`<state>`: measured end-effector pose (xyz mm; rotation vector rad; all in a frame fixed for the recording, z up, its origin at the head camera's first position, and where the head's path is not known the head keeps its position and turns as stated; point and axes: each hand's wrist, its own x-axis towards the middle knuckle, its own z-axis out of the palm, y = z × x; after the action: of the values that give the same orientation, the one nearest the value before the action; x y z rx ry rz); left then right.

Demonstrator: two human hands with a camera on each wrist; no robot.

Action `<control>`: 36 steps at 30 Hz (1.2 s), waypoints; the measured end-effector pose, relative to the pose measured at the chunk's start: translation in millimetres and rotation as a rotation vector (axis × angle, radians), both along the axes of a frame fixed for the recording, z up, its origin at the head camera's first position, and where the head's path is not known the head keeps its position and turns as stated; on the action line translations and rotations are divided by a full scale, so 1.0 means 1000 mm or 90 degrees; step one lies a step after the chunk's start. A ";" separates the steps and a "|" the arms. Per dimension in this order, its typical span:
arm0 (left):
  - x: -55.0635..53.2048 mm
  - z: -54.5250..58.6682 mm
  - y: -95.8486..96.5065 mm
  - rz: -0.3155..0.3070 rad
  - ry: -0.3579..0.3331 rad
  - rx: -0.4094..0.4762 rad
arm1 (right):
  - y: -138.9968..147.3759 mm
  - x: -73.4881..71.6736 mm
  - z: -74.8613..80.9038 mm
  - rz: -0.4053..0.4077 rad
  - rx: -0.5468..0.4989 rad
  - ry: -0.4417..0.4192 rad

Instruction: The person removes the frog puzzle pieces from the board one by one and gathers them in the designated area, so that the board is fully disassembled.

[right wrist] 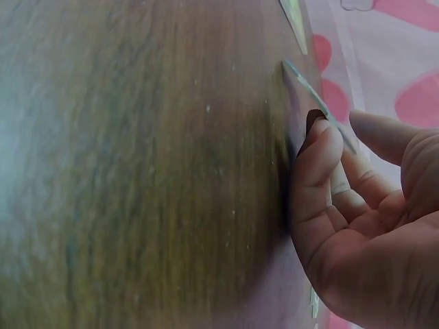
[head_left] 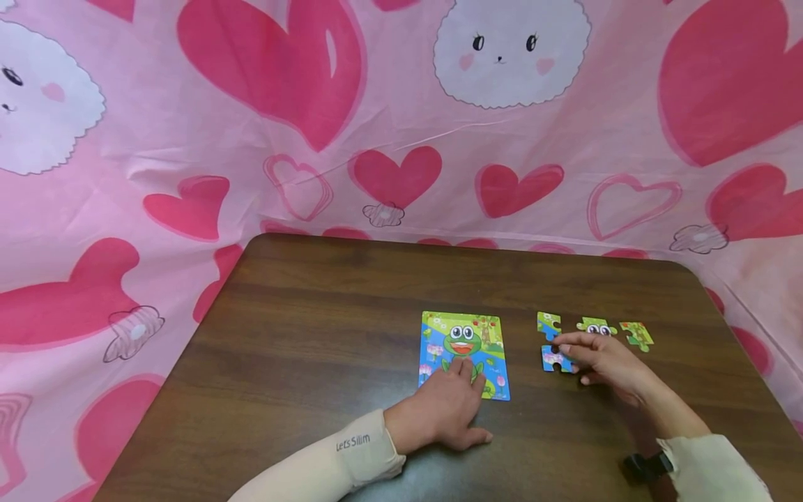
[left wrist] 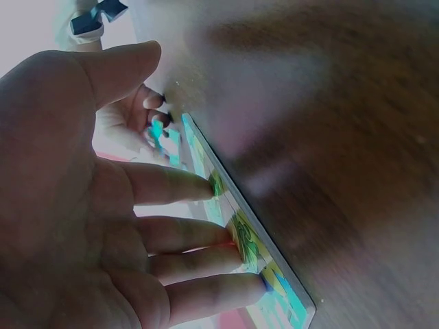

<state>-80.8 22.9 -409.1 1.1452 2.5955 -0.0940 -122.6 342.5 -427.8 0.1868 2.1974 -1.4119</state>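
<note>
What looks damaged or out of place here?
Nothing stands out: the card under the left hand shows no visible damage, nothing looks spilled, and the right hand holds a puzzle piece near other loose pieces.

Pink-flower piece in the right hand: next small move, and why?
Probably lay the pink-flower piece flat, nudging it toward the white-flower piece: the right hand pinches it tilted just on that piece's near side, where a tab appears to face its notch.

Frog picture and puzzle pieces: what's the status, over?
Left hand on frog picture. Right hand holding pink-flower piece. Frog-eyes piece partly hidden behind right hand.
</note>
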 end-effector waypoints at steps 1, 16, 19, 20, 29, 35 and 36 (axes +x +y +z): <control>0.000 0.000 0.000 0.000 0.000 0.001 | 0.000 0.000 0.000 0.005 0.008 0.008; 0.002 -0.001 0.001 0.001 -0.003 0.000 | 0.003 0.006 0.002 0.017 0.054 0.031; 0.003 -0.001 0.001 0.002 -0.011 0.001 | 0.002 0.007 0.003 0.017 0.051 0.033; 0.003 -0.001 0.001 0.002 -0.014 0.000 | 0.002 0.007 0.003 0.022 0.052 0.037; 0.000 0.001 0.000 0.008 -0.022 -0.002 | 0.001 0.007 0.006 0.021 0.053 0.050; -0.001 0.002 0.000 0.008 -0.036 0.005 | 0.005 0.008 0.008 0.014 0.051 0.044; -0.001 0.002 0.000 0.008 -0.034 0.005 | 0.006 0.008 0.008 0.017 0.050 0.046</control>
<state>-81.6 22.5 -407.5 1.1194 2.5573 -0.0490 -115.0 348.0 -420.1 0.1354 2.3084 -1.3380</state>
